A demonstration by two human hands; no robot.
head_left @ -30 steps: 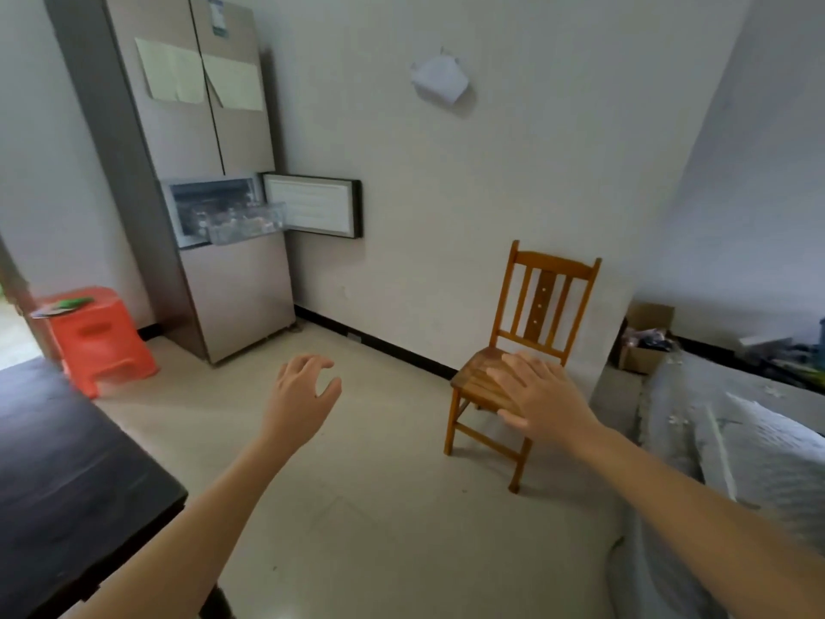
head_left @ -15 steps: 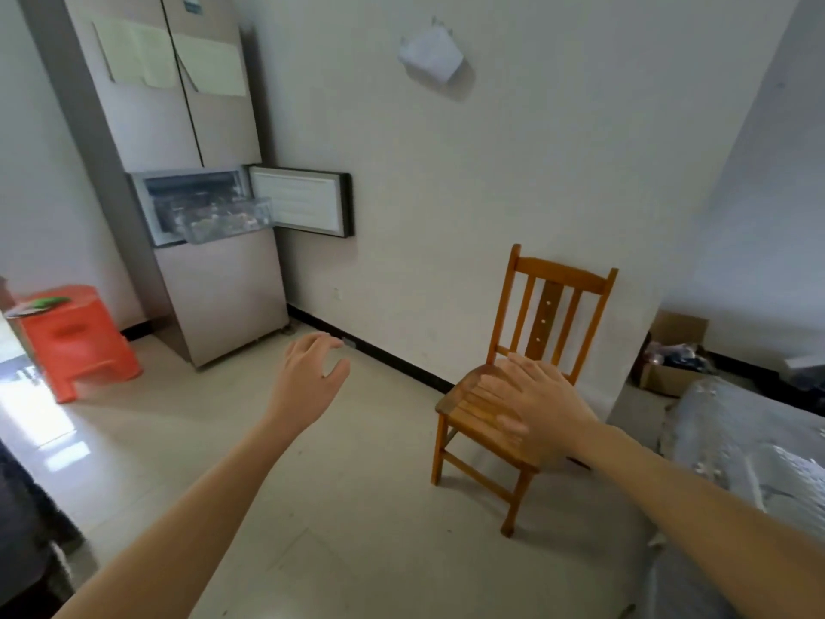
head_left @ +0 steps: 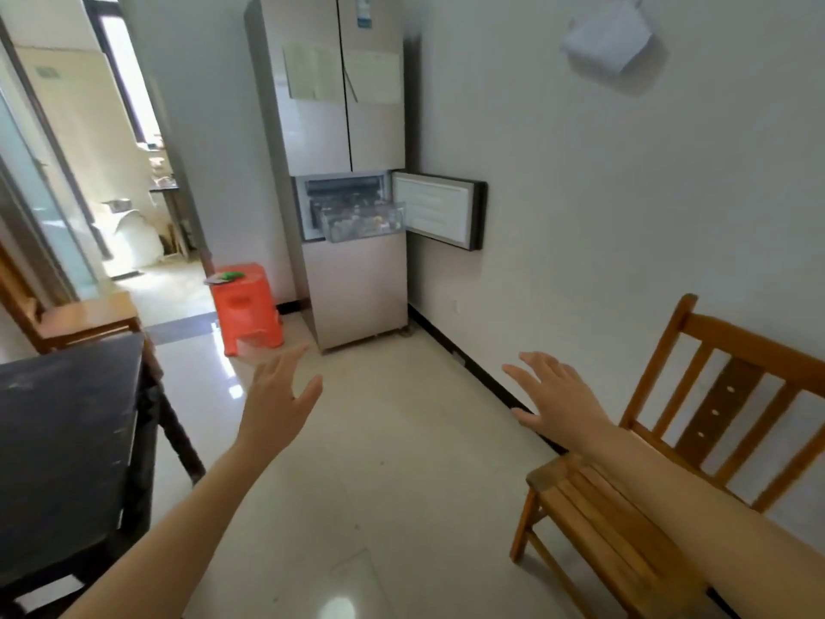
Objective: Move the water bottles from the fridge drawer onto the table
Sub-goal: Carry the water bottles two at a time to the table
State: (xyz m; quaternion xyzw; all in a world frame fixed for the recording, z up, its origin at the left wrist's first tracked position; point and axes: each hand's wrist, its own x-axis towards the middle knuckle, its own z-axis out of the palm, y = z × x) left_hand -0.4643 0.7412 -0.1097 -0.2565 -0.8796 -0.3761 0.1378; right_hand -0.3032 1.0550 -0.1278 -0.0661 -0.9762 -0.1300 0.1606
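Observation:
A tall beige fridge (head_left: pixel 357 288) stands against the far wall, several steps ahead. Its small middle door (head_left: pixel 439 214) hangs open to the right. A clear drawer (head_left: pixel 364 223) is pulled out of that compartment, and blurred bottle shapes show inside it. The black table (head_left: pixel 67 440) fills the left foreground. My left hand (head_left: pixel 279 397) and my right hand (head_left: pixel 556 402) are stretched out in front of me over the floor, fingers spread, holding nothing.
A wooden chair (head_left: pixel 669 484) stands close on the right by the wall. An orange plastic stool (head_left: pixel 247 306) sits left of the fridge, a green item on top. Another wooden chair (head_left: pixel 85 319) is behind the table. A doorway opens at far left. Pale tiled floor leads to the fridge.
The view has swung left, so the fridge is now centred and the black table is back in sight. Both hands stay open and have spread apart; the sofa has left the frame.

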